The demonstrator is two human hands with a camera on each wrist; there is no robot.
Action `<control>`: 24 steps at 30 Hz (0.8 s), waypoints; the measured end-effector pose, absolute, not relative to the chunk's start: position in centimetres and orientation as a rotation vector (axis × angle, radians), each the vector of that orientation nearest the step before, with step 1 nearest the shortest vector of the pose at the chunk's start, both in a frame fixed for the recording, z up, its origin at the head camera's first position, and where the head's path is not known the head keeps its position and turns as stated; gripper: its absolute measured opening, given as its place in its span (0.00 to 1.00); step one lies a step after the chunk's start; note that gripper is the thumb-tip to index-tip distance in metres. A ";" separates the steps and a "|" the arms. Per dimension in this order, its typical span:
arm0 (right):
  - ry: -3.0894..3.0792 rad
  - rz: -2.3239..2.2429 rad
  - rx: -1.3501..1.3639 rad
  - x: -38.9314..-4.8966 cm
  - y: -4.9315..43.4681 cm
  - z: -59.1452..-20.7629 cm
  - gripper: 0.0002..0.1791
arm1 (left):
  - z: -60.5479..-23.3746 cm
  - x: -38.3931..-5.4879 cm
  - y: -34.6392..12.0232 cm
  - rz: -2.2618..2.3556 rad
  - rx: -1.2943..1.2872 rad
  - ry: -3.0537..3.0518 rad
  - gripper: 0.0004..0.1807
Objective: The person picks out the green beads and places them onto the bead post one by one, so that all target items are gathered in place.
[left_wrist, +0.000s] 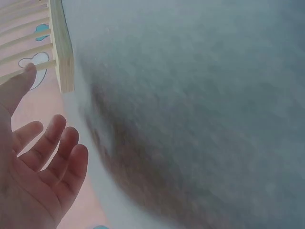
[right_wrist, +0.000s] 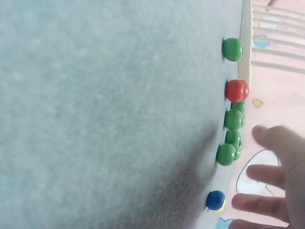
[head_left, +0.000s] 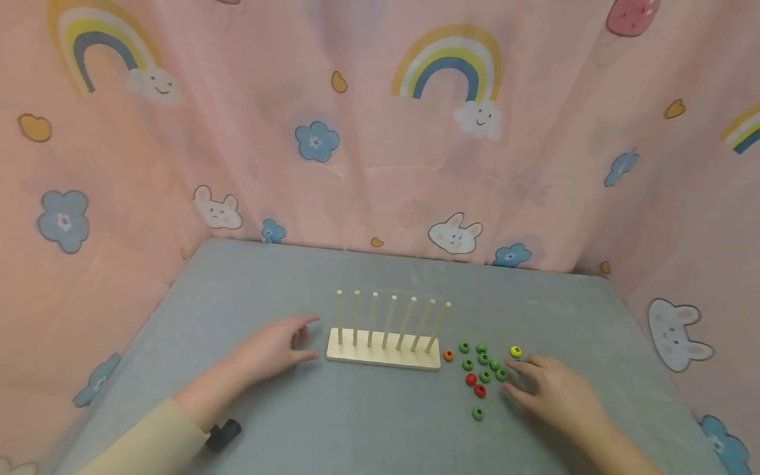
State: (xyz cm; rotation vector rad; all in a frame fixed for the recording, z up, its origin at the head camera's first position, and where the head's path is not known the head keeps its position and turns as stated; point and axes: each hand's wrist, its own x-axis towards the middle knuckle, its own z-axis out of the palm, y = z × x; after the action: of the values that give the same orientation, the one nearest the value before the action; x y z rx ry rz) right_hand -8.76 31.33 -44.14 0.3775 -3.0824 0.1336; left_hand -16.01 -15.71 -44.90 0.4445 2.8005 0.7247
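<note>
A pale wooden stand (head_left: pixel 382 356) with several upright pegs sits mid-table. My left hand (head_left: pixel 276 349) is beside its left end, thumb and fingers apart, holding nothing; the left wrist view shows the palm and spread fingers near the stand's end. My right hand (head_left: pixel 552 392) hovers at the right edge of a group of beads, its fingers spread and holding nothing. Several green beads (head_left: pixel 485 377), red beads (head_left: pixel 480 391), an orange bead (head_left: pixel 448 355) and a yellow bead (head_left: pixel 515 351) lie there. Close to the right fingertips is a blue bead (right_wrist: pixel 216 200), mostly hidden in the head view.
The grey tabletop (head_left: pixel 356 422) is bordered by a pink patterned curtain (head_left: pixel 380 165) behind and at both sides. A black object (head_left: pixel 223 435) shows beside the left sleeve (head_left: pixel 151 439). The orange bead lies right by the stand's right end.
</note>
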 end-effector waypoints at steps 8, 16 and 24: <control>-3.230 0.086 0.321 -10.1 31.0 -44.6 0.25 | -45.7 -17.0 -15.1 0.776 0.453 2.742 0.39; -3.316 0.142 0.264 -11.0 30.9 -45.0 0.22 | -46.2 -17.5 -14.6 0.804 0.525 2.685 0.40; -3.308 0.152 0.264 -10.8 31.1 -45.3 0.16 | -46.8 -17.9 -14.1 0.825 0.564 2.675 0.34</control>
State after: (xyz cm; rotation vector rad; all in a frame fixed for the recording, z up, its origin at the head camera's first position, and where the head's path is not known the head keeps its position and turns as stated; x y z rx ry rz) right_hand -10.76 31.08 -45.32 0.2643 -3.3075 0.1518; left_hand -17.91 -14.08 -46.79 0.5638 2.6750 0.8250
